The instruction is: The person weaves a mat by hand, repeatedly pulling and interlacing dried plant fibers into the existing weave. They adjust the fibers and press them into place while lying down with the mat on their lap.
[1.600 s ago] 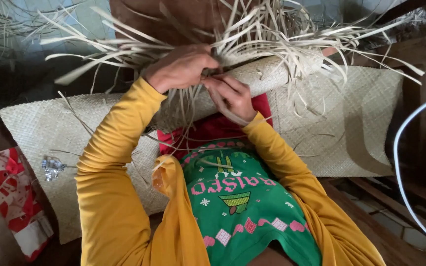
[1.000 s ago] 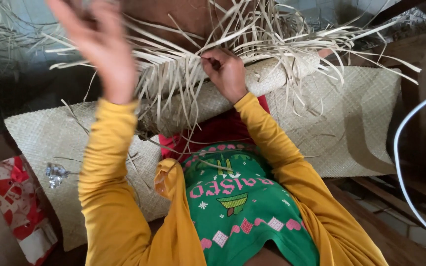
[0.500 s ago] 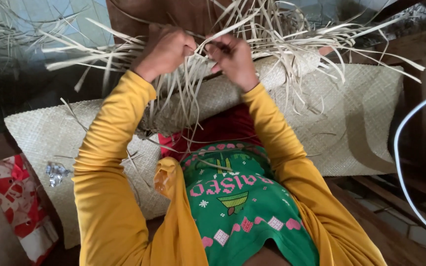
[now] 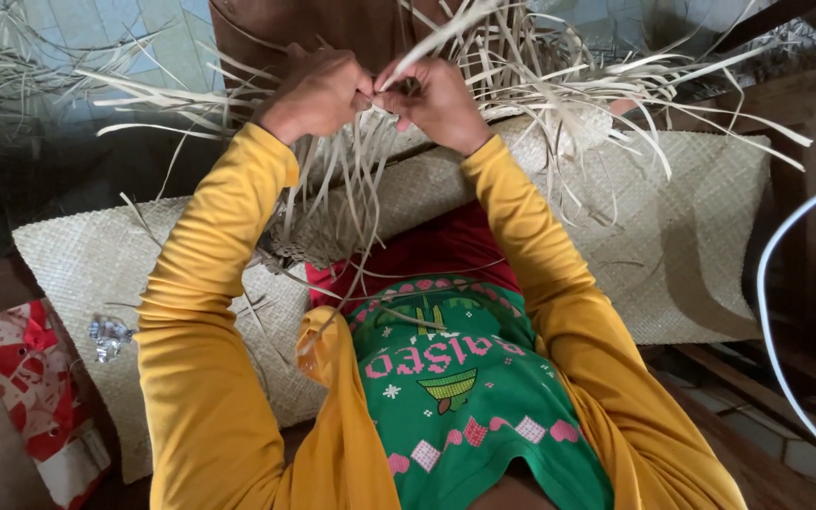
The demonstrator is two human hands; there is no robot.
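- Pale straw strip: it is pinched where the two hands meet, near the top middle of the view, and it runs up and to the right from that pinch, so its long axis slants away from the body toward the far upper right.
- Left hand: curled into a fist-like clench, thumb and forefinger pressed against the right hand's fingertips. It appears to grip straw at the pinch, though which strand lies inside the fist is hidden.
- Right hand: closed on the base of the raised strip, knuckles toward the camera. This hand sits directly under the strip's lower end, so it is the nearer one to the free length; the left hand lies just beside it, on the side away from the strip's slant.
- Loose strands: a fringe of many pale strips hangs down from just below both hands toward the lap, and others fan out left and right, well past the hands.
- Woven mat: the finished weave lies flat beyond and beneath the forearms, with a rolled part across the lap under the fringe.
- Yellow sleeves: both arms reach forward and converge at the pinch.
- Red patterned bag: at the lower left, well apart from the hands, beside a crumpled bit of foil on the mat.
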